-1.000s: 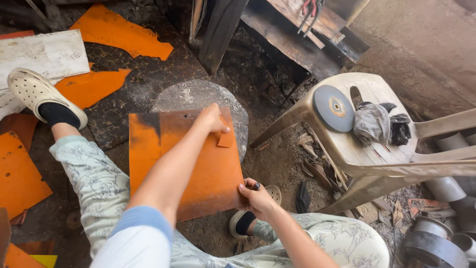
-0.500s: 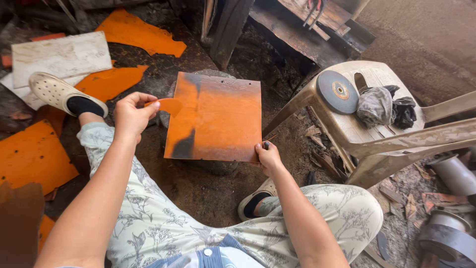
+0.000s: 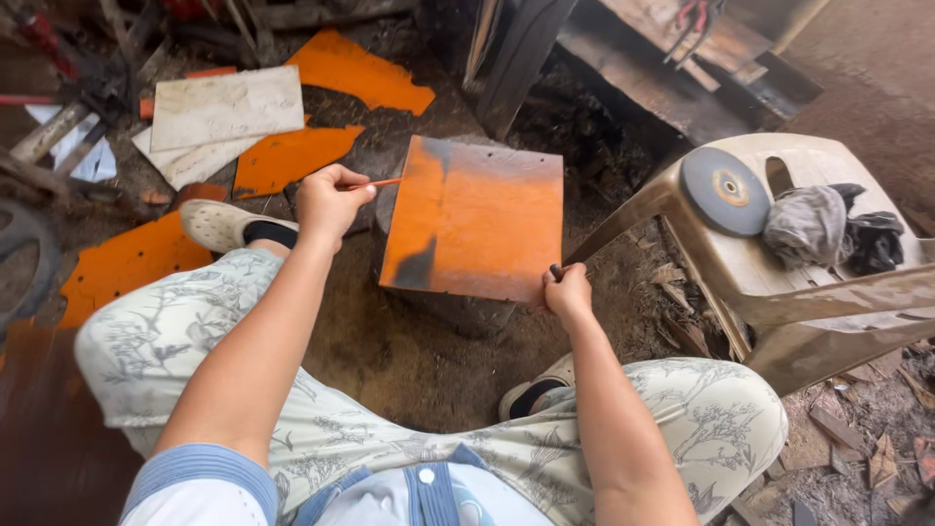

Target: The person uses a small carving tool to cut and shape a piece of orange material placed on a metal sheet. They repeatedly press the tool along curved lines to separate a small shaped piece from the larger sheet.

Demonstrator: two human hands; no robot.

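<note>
A rectangular orange metal sheet (image 3: 482, 219) with a dark scorched patch lies flat on a round block (image 3: 467, 314) between my knees. My left hand (image 3: 331, 200) is at the sheet's upper left and pinches a thin orange strip (image 3: 382, 182) that reaches the sheet's edge. My right hand (image 3: 567, 292) is at the sheet's lower right corner, closed around a small dark tool (image 3: 556, 272) whose tip touches that corner. Most of the tool is hidden in my fist.
A beige plastic chair (image 3: 779, 282) on the right carries a grey grinding disc (image 3: 724, 191) and crumpled rags (image 3: 808, 226). Orange sheet offcuts (image 3: 292, 156) and pale boards (image 3: 226, 105) lie on the dirt floor at the left. Dark metal framing (image 3: 516, 58) stands behind the block.
The sheet went from tilted in my hands to flat on the block. My left hand moved from its top edge to its left side and now pinches a thin strip.
</note>
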